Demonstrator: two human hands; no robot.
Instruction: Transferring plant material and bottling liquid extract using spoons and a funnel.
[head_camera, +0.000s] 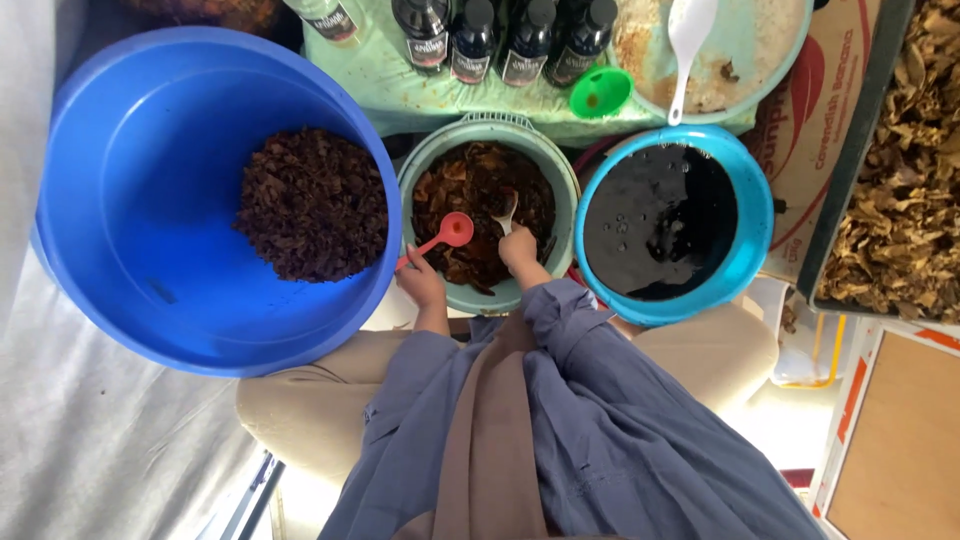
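Note:
My left hand (420, 282) grips the handle of a red spoon (452, 231) at the near left rim of a grey-green bowl (570, 180). The spoon's head hangs over the brown wet leaves (470, 180) inside. My right hand (518, 248) holds a white spoon (506, 216) that digs into the same leaves near the bowl's middle. Both blue-grey sleeves reach forward over my knees.
A big blue tub (130, 200) on the left holds a heap of dark leaves (312, 203). A light blue basin (758, 200) of black liquid stands on the right. Behind are dark bottles (500, 35), a green funnel (600, 92) and a pan with a white ladle (688, 40). Dried leaves (905, 170) fill a tray at far right.

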